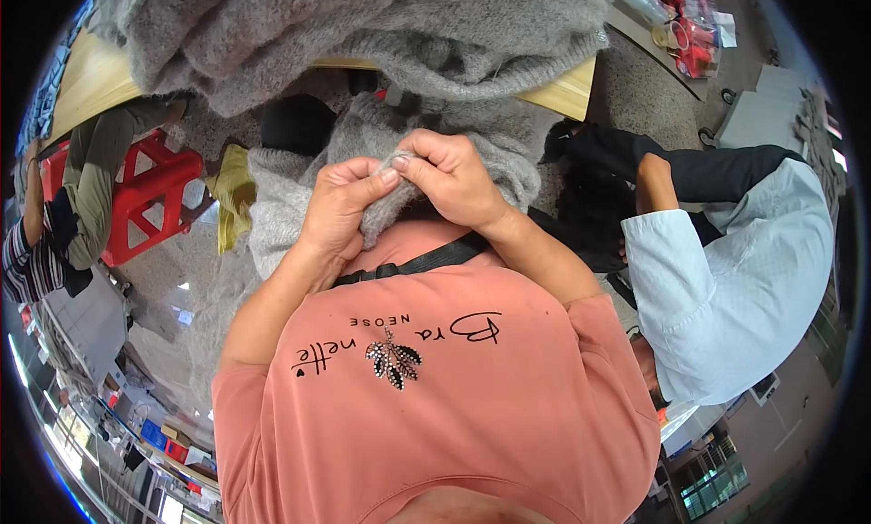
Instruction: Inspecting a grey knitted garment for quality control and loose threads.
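Note:
A fuzzy grey knitted garment [299,193] hangs from a wooden table edge [567,96] down into my lap. My left hand [340,211] pinches a fold of its edge between thumb and fingers. My right hand [454,179] is closed on the same fold just beside it, fingertips touching the left thumb. More of the grey knit [363,34] is piled on the table above. I wear a salmon-pink shirt with a black strap across it.
A person in a white shirt and dark sleeve [726,270] bends close on my right. Another person sits on a red plastic stool [145,193] at the left. A yellow cloth [234,193] lies on the speckled floor. Red items [694,34] sit far right.

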Action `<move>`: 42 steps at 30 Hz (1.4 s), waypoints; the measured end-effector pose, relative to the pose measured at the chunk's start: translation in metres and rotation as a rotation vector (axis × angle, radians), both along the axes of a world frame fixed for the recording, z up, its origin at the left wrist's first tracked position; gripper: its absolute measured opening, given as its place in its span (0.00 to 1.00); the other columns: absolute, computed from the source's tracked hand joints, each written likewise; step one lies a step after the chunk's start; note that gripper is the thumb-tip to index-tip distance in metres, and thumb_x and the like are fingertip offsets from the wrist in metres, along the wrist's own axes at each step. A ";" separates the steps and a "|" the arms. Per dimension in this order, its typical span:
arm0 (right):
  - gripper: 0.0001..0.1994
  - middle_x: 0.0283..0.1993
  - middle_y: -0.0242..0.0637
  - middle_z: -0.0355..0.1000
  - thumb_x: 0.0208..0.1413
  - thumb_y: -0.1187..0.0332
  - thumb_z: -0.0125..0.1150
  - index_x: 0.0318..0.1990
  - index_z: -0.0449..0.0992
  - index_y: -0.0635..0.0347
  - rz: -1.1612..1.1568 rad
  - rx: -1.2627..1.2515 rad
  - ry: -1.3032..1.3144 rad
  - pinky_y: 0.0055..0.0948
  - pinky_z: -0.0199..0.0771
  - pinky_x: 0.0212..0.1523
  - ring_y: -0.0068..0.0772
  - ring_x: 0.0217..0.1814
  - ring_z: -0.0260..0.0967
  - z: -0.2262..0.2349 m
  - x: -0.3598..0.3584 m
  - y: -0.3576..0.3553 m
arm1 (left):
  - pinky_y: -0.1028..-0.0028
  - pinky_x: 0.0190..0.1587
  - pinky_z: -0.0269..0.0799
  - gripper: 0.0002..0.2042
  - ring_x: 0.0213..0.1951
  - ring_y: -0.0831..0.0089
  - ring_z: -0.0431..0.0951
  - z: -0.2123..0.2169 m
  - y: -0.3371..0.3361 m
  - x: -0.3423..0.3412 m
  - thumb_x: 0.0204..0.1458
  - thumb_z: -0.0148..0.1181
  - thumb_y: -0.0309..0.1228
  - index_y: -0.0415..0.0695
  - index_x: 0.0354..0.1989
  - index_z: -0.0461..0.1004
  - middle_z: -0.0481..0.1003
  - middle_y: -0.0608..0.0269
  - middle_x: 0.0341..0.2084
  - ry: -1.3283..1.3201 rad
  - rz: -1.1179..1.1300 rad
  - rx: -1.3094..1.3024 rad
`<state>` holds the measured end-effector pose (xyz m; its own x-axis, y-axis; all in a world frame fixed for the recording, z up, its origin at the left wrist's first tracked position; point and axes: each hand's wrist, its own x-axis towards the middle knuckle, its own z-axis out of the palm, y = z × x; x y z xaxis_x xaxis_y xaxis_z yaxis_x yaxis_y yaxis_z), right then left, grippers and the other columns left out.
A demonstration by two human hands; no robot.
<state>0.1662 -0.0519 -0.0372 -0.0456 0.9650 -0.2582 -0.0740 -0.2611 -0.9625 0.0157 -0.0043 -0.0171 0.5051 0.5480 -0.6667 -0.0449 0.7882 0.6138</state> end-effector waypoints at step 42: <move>0.12 0.25 0.39 0.67 0.32 0.81 0.57 0.31 0.70 0.66 -0.132 1.027 -0.802 0.24 0.59 0.13 0.29 0.15 0.61 0.021 0.014 -0.014 | 0.86 0.24 0.63 0.02 0.23 0.85 0.68 0.013 0.011 0.007 0.47 0.53 0.21 0.35 0.27 0.72 0.72 0.67 0.21 -0.164 -0.137 0.137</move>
<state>0.1798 -0.0655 -0.0160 -0.1145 0.7222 0.6821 0.6402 0.5787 -0.5052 0.0231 0.0065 -0.0046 0.6763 0.5463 -0.4941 -0.0508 0.7038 0.7086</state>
